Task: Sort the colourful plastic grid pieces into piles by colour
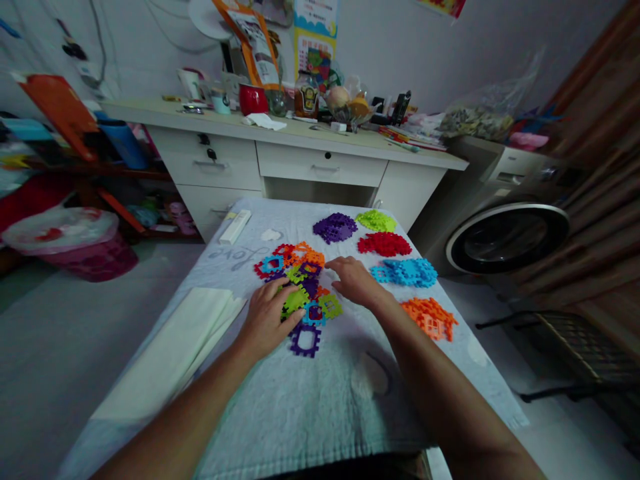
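A mixed pile of interlocking plastic building tiles (310, 287) lies mid-table, in red, orange, purple, green and blue. My left hand (267, 317) rests on its near left side, fingers apart, over a lime green tile (295, 302). At the pile's right edge is my right hand (353, 277), its fingers reaching toward the orange tiles (311, 256); I see nothing held in it. A purple square frame tile (305, 341) lies nearest me. Sorted heaps stand to the right: purple (335, 227), lime green (376, 220), red (384, 244), blue (411, 272) and orange (430, 318).
A grey cloth (320, 407) covers the table. On its left lie folded white material (170, 347) and a narrow white box (235, 227). Behind stands a white drawer desk (320, 160) with jars and clutter. A washing machine (500, 207) is right, a pink bin (75, 240) left.
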A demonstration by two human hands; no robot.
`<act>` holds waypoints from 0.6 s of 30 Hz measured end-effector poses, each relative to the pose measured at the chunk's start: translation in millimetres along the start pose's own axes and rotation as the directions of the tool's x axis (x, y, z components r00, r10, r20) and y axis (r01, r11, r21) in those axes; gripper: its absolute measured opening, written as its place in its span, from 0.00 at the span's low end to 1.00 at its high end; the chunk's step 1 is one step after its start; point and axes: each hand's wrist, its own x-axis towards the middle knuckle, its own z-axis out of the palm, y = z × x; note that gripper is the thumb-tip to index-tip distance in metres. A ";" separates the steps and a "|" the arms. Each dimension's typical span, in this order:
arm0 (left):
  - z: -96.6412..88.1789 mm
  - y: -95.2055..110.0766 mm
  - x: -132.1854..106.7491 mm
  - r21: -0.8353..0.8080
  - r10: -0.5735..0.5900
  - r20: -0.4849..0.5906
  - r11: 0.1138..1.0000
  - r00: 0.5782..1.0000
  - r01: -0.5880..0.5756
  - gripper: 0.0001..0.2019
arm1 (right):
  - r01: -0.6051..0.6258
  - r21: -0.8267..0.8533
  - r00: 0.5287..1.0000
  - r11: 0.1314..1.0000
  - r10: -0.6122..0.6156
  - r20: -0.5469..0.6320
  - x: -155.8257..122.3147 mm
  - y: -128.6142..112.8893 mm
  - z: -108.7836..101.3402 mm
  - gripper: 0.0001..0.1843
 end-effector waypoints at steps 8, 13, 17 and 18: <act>-3.2 0.8 2.9 -0.104 -0.032 -0.047 0.994 0.998 0.027 0.17 | 0.033 0.195 0.983 0.980 0.004 -0.185 26.4 -18.1 35.8 0.17; -2.7 -1.5 4.2 -0.086 -0.048 -0.073 0.995 0.996 0.042 0.17 | 0.023 0.439 0.892 0.898 0.180 -0.415 30.8 -2.4 52.8 0.11; -2.8 -5.2 5.0 -0.029 -0.113 -0.149 0.993 0.982 0.110 0.17 | -0.072 0.622 0.794 0.780 0.422 -0.437 32.1 7.9 59.2 0.15; -2.6 -6.1 5.0 -0.019 -0.135 -0.162 0.991 0.978 0.134 0.17 | -0.109 0.638 0.784 0.763 0.461 -0.417 32.3 10.1 60.6 0.16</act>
